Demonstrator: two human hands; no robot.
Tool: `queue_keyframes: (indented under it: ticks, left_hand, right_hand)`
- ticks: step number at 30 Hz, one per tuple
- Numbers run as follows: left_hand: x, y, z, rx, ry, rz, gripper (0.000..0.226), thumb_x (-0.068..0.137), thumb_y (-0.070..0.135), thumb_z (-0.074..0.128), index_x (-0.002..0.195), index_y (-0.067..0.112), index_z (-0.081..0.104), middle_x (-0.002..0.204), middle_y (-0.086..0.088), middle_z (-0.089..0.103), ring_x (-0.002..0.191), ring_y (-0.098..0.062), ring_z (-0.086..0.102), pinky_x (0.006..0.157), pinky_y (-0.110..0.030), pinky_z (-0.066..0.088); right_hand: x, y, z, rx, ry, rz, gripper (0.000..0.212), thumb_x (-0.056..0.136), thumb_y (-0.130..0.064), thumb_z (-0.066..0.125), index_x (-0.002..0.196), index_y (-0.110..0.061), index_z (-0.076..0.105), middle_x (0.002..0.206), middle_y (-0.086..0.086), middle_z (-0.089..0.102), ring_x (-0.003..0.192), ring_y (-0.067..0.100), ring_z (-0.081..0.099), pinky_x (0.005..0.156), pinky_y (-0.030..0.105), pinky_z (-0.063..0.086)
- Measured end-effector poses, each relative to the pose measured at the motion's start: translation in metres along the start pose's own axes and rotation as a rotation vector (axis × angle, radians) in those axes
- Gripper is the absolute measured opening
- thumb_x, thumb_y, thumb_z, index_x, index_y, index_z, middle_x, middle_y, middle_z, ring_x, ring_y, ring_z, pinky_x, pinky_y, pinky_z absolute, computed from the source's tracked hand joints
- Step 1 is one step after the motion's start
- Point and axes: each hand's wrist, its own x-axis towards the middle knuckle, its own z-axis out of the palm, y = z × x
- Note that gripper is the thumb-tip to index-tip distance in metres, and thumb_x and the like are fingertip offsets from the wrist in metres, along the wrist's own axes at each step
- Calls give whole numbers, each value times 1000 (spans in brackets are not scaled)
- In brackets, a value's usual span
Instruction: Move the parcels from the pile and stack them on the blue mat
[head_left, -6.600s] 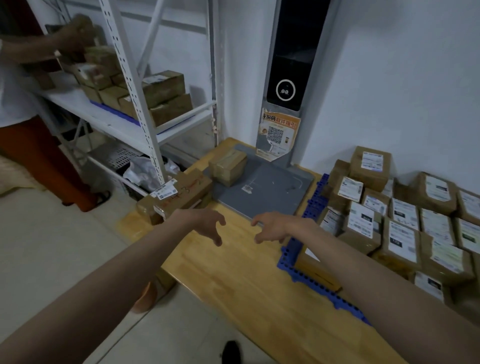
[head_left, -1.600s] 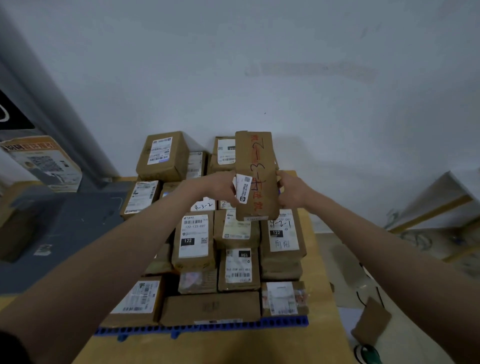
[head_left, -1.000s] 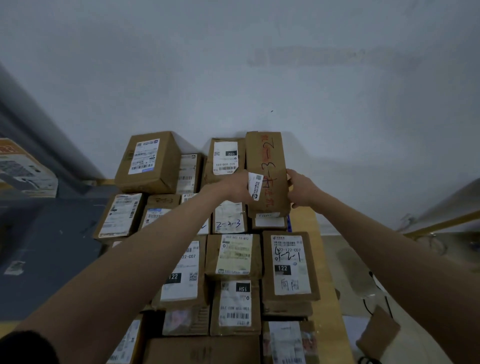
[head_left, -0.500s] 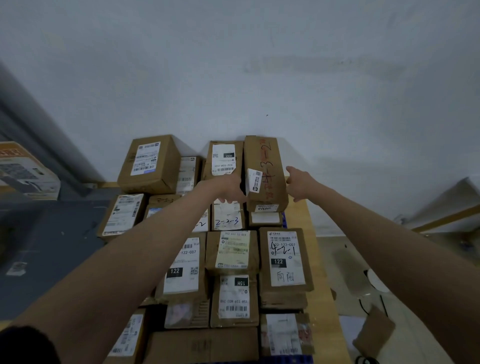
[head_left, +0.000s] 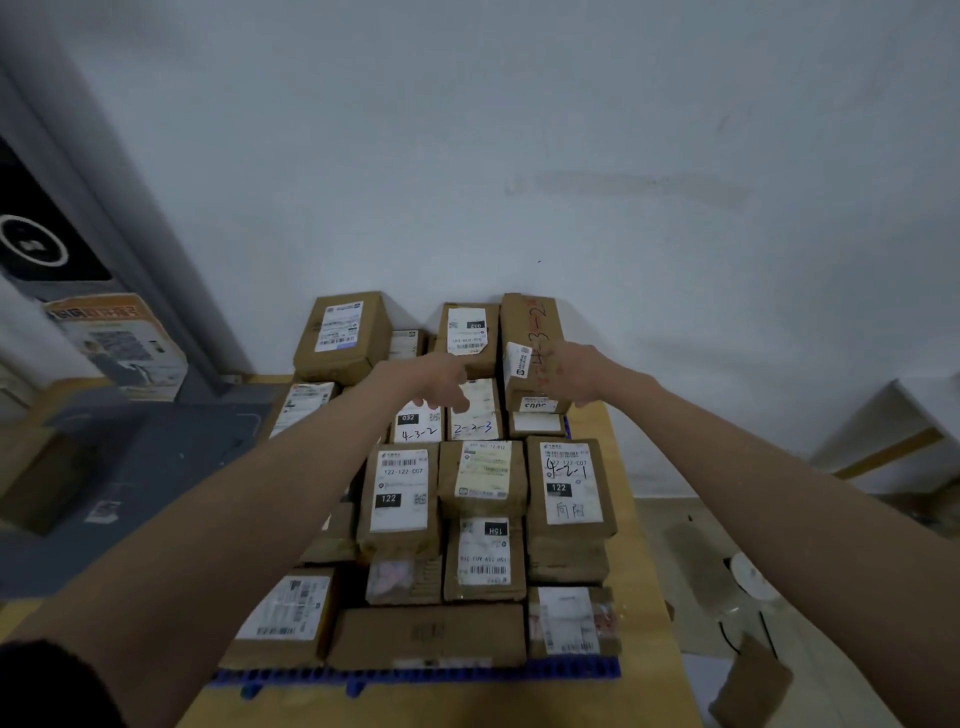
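Head view: a wooden table (head_left: 641, 623) runs from 6 o'clock up to a plain white wall (head_left: 519, 130) that fills the upper half. On the table lies a blue mat (head_left: 415, 678), its studded front edge showing at 6 o'clock, and brown cardboard parcels (head_left: 483, 558) with white labels are stacked on it in rows back to the wall.

At 12 o'clock of the stack, against the wall, stands a tall box (head_left: 530, 332) with red handwriting. The right hand (head_left: 574, 376) is just at its right side, fingers loosely curled downward; whether it touches the box I cannot tell. The left hand (head_left: 441, 382) hovers over the parcels just left of the box, fingers spread and slack, holding nothing.

At 9 o'clock a grey platform (head_left: 156, 457) adjoins the mat, with a dark upright panel (head_left: 41, 234) and an orange poster (head_left: 119, 343) behind it. At 4 o'clock, beyond the table edge, the floor (head_left: 691, 551) shows cables and a brown piece of card (head_left: 750, 686).
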Motion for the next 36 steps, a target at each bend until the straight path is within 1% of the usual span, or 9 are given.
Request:
queue_keyframes:
  ticks: [3, 6, 10, 13, 17, 20, 25, 29, 36]
  left_hand:
    - [-31, -17, 9, -3, 2, -32, 57, 91, 29, 62, 142, 13, 45, 131, -9, 57, 107, -24, 61, 82, -31, 55]
    - [-66, -40, 20, -39, 5, -69, 61, 90, 30, 64, 145, 17, 42, 122, -3, 58, 100, -21, 61, 75, -29, 53]
    - [-109, -80, 38, -26, 8, -123, 65, 88, 33, 66, 146, 20, 38, 111, 0, 56, 91, -16, 60, 68, -26, 50]
    - [-139, -111, 48, 10, 4, -154, 71, 86, 34, 68, 148, 21, 37, 129, -3, 54, 111, -22, 58, 88, -34, 52]
    - [-171, -145, 60, 38, 3, -162, 73, 84, 37, 70, 148, 21, 37, 143, -2, 46, 118, -23, 54, 94, -36, 51]
    - [-192, -168, 69, 92, 8, -143, 70, 86, 36, 69, 147, 18, 39, 148, -2, 40, 125, -25, 48, 97, -36, 47]
    - [-239, -219, 87, 83, 4, -179, 50, 87, 35, 69, 130, 15, 54, 129, -7, 54, 105, -25, 57, 88, -41, 51]
    - [-281, -269, 104, 36, -28, -209, 50, 88, 31, 67, 132, 11, 54, 124, -8, 60, 107, -31, 61, 88, -44, 51]
    - [-349, -366, 143, -46, -71, -318, 59, 86, 36, 70, 135, 15, 46, 128, -9, 57, 108, -28, 60, 94, -42, 52]
  right_hand:
    - [-15, -20, 13, -14, -39, -22, 67, 87, -12, 62, 146, -16, 32, 131, 12, 50, 80, 22, 60, 60, 32, 57]
    - [-29, -44, 31, -38, -83, -66, 71, 86, -15, 66, 147, -19, 31, 124, 8, 52, 68, 13, 55, 41, 19, 45]
    - [-44, -79, 54, -45, -159, -102, 77, 84, -17, 70, 148, -26, 28, 103, -1, 49, 72, 15, 59, 49, 23, 51]
    - [-56, -109, 71, -57, -203, -155, 76, 84, -13, 70, 147, -25, 29, 97, -1, 54, 76, 16, 62, 49, 24, 53]
    - [-75, -148, 93, -68, -350, -215, 74, 83, -13, 71, 145, -26, 33, 103, 1, 62, 83, 21, 68, 64, 32, 61]
    - [-86, -176, 111, -108, -428, -247, 74, 82, -16, 73, 145, -27, 35, 96, 3, 64, 71, 15, 64, 55, 25, 55]
    - [-96, -236, 143, -163, -461, -299, 68, 87, -15, 66, 146, -24, 34, 96, 2, 61, 64, 16, 59, 54, 26, 52]
    - [-105, -285, 179, -163, -468, -348, 62, 89, -17, 66, 144, -21, 38, 99, 1, 60, 75, 16, 62, 59, 27, 52]
    - [-120, -375, 257, -190, -537, -368, 66, 88, -21, 68, 145, -21, 36, 85, -2, 59, 66, 14, 60, 55, 25, 50]
